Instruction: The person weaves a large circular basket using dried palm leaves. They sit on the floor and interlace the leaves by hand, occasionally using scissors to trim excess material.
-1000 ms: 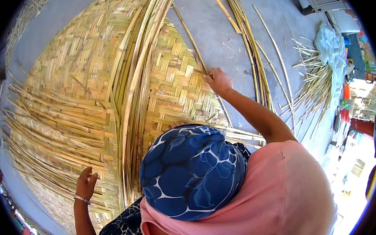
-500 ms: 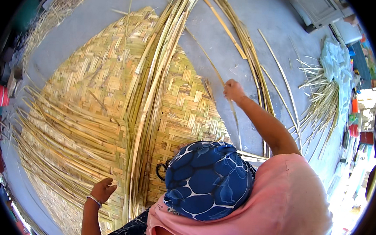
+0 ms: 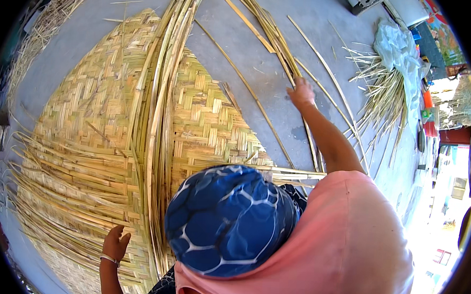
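My right hand [image 3: 301, 93] reaches far forward over a bundle of long, thin split-cane strips [image 3: 271, 29] on the grey floor. Its thumb stands apart from the fingers, whose tips are at the strips; it is slightly blurred and seems to hold nothing. A single cane strip [image 3: 245, 82] lies on the floor left of that hand. My left hand [image 3: 115, 243], with a pale band at the wrist, hovers over crosswise strips [image 3: 79, 184] on a large woven mat [image 3: 111, 82]. It is empty, thumb and fingers apart. A thick bundle of long strips [image 3: 158, 90] crosses the mat lengthwise.
A rounded shape in blue white-lined cloth [image 3: 231, 221] and pink cloth [image 3: 353, 238] cover the near middle and right. Farther right, a spread heap of thin strips [image 3: 384, 96] lies beside pale blue plastic sheeting [image 3: 397, 51]. Dry stalks [image 3: 42, 30] line the far left.
My right hand has let go of the single strip, now lying on the floor, and moved right and forward to the bundle. The view has swung right. My left hand stays empty over the mat.
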Motion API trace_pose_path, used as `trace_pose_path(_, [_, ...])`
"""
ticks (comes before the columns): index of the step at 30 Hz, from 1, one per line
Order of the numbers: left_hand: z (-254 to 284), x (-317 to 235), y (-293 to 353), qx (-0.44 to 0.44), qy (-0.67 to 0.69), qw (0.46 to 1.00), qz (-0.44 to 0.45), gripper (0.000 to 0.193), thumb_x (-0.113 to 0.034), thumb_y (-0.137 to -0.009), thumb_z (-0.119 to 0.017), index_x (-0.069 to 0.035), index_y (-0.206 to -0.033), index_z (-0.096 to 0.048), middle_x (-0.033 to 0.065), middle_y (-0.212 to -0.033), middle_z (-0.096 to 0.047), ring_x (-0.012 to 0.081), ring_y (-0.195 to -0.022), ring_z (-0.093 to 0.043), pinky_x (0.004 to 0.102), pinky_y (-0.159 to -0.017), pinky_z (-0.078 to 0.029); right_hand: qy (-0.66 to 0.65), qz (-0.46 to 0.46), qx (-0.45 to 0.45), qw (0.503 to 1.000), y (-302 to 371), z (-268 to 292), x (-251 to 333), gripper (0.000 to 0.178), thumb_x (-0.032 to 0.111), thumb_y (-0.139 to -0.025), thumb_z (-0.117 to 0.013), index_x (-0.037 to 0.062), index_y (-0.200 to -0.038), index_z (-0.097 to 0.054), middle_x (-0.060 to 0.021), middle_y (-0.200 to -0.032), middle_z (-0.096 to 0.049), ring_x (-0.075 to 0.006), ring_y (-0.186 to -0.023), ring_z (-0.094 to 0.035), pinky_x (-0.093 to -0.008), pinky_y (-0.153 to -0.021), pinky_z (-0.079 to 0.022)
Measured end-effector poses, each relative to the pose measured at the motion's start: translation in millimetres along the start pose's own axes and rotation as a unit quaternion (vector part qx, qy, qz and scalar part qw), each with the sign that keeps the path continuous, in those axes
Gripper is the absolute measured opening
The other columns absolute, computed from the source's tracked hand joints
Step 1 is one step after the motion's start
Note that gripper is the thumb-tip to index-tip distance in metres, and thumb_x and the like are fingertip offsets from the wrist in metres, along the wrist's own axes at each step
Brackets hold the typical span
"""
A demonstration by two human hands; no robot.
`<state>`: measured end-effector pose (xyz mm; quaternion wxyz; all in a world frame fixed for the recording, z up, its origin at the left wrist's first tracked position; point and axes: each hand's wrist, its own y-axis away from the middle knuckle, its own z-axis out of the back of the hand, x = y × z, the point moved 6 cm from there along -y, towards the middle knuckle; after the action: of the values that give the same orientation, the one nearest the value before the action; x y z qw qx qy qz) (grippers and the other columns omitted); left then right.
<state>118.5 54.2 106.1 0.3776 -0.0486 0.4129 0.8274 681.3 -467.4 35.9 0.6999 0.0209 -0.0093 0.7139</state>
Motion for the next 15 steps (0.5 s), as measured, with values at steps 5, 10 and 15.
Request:
trace_pose_path(5, [-1.6, 23.6, -2.4, 0.001, -0.038, 0.999, 0.027, 0.045, -0.021, -0.077, -0.07, 0.003, -0.113, -0.056, 0.0217, -0.109, -0.061, 0.0307, -0.095, -0.061, 0.0373, -0.082, -0.049, -0.013, -0.169, 0.189, 0.967, -3.5, -44.8, -111.2, 0.055, 0.039, -0.074, -0.066, 0.0072, -0.118, -0.054, -0.0151, -0.115, -0.059, -0.0334, -0.112, -0.053, -0.0429, -0.091, -0.044])
trace_pose_path(10, [-0.5, 21.3, -20.1, 0.018, -0.054, 0.998, 0.012, 0.044, -0.022, -0.079, -0.067, 0.005, -0.113, -0.056, 0.0227, -0.11, -0.06, 0.0317, -0.095, -0.061, 0.0374, -0.082, -0.049, -0.069, 0.016, 0.247, 0.966, 54.7, -35.4, -20.8, 0.043, 0.041, -0.079, -0.06, 0.0074, -0.105, -0.056, -0.0213, -0.099, -0.062, -0.0382, -0.094, -0.059, -0.0454, -0.082, -0.046])
trace_pose_path(15, [12.3, -7.8, -46.6, -0.019, -0.047, 0.998, -0.023, 0.044, -0.022, -0.08, -0.066, 0.005, -0.113, -0.056, 0.0226, -0.109, -0.06, 0.0321, -0.093, -0.062, 0.0379, -0.081, -0.049, -0.124, 0.138, 0.275, 0.943, 72.0, -12.3, 25.2, 0.038, 0.038, -0.087, -0.052, 0.0025, -0.095, -0.06, -0.024, -0.088, -0.062, -0.038, -0.084, -0.059, -0.0432, -0.077, -0.046])
